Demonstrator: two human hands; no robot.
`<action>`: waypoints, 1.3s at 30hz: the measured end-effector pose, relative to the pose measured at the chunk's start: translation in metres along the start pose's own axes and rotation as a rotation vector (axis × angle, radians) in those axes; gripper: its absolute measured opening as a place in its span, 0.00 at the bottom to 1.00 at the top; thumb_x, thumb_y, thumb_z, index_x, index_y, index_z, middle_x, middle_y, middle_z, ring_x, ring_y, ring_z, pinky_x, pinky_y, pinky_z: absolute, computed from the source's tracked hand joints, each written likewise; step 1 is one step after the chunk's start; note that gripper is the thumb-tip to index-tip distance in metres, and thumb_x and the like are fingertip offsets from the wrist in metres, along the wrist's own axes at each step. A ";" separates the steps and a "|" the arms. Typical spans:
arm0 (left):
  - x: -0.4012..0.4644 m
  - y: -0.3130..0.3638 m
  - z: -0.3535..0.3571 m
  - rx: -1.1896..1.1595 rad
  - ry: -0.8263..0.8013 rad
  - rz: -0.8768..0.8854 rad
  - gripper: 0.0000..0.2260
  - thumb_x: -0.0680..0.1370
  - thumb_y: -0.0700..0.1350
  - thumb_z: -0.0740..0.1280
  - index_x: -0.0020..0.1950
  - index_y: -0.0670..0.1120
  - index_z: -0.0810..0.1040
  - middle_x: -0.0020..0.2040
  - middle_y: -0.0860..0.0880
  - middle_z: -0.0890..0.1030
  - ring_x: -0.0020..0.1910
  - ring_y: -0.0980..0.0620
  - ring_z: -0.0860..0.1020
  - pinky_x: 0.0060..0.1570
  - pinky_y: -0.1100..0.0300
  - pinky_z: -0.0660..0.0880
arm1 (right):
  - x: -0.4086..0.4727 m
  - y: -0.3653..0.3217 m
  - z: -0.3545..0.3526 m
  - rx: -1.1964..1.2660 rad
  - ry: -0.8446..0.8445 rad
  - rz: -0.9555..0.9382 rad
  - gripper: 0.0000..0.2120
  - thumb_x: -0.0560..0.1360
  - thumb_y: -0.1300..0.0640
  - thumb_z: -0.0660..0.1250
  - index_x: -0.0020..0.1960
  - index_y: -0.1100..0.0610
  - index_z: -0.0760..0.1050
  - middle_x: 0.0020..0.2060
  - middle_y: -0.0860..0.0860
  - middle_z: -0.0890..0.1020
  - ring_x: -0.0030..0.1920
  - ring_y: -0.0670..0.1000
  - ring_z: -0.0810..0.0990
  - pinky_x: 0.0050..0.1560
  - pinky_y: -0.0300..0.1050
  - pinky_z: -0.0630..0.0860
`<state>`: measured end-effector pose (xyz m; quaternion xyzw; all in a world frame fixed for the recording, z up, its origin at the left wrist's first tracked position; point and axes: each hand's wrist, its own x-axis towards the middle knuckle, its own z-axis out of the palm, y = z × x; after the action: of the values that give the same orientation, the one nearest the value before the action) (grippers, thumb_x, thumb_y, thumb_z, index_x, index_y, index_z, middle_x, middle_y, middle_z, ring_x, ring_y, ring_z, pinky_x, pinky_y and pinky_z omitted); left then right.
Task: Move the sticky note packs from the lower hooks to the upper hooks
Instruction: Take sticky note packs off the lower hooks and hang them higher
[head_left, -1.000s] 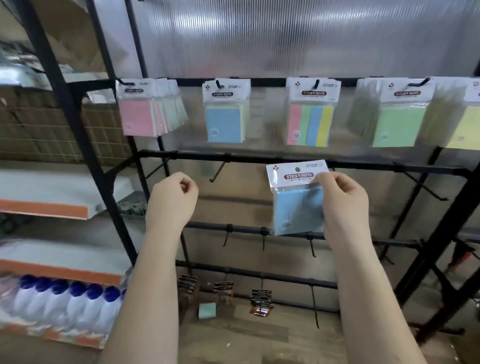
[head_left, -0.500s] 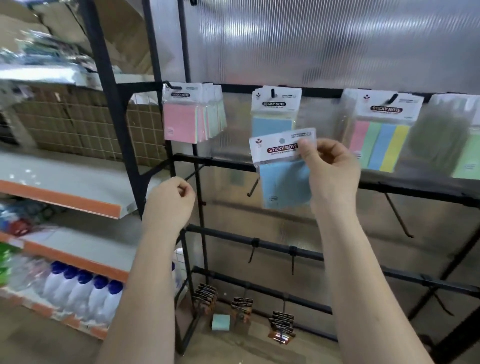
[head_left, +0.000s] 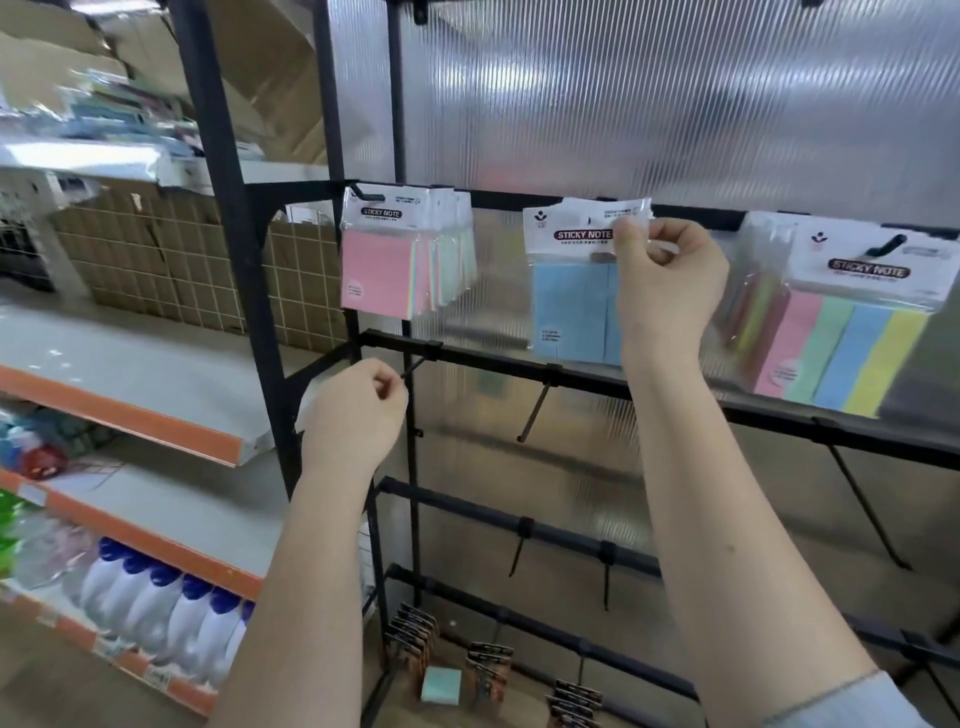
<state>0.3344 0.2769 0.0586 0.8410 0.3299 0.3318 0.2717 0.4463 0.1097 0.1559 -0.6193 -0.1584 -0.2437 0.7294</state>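
While right hand (head_left: 667, 280) pinches header, blue pack (head_left: 571, 312) hangs beside thumb.

Blue sticky note pack (head_left: 571, 306) at upper hook

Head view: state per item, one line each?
right hand: pinches blue pack's header
blue sticky note pack: held at the top rail, hook hidden
left hand: curled, holds nothing
pink packs: hanging on upper hook
striped packs: hanging on upper hook
lower hook: bare
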 end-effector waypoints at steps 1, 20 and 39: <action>0.002 0.001 0.001 -0.010 -0.002 0.001 0.04 0.79 0.46 0.61 0.48 0.50 0.76 0.40 0.53 0.78 0.39 0.53 0.77 0.34 0.64 0.69 | 0.002 0.002 0.001 -0.002 0.005 -0.002 0.06 0.74 0.57 0.68 0.42 0.57 0.73 0.22 0.40 0.69 0.23 0.38 0.67 0.31 0.29 0.66; 0.047 0.020 0.021 -0.153 0.089 0.024 0.07 0.78 0.43 0.61 0.46 0.46 0.78 0.34 0.57 0.74 0.34 0.59 0.72 0.32 0.65 0.66 | 0.022 0.026 0.010 -0.160 0.068 -0.221 0.06 0.73 0.59 0.67 0.46 0.52 0.71 0.31 0.44 0.76 0.29 0.39 0.73 0.35 0.28 0.67; 0.127 -0.052 -0.056 -0.187 0.029 0.276 0.06 0.78 0.43 0.63 0.45 0.48 0.79 0.36 0.58 0.76 0.36 0.60 0.75 0.33 0.69 0.66 | -0.049 0.045 0.104 -0.202 0.660 -0.461 0.19 0.70 0.64 0.65 0.61 0.65 0.74 0.51 0.48 0.72 0.50 0.43 0.73 0.53 0.38 0.73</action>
<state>0.3447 0.4168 0.1073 0.8445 0.1826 0.4074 0.2958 0.4377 0.2245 0.1115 -0.5246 -0.0256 -0.6005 0.6029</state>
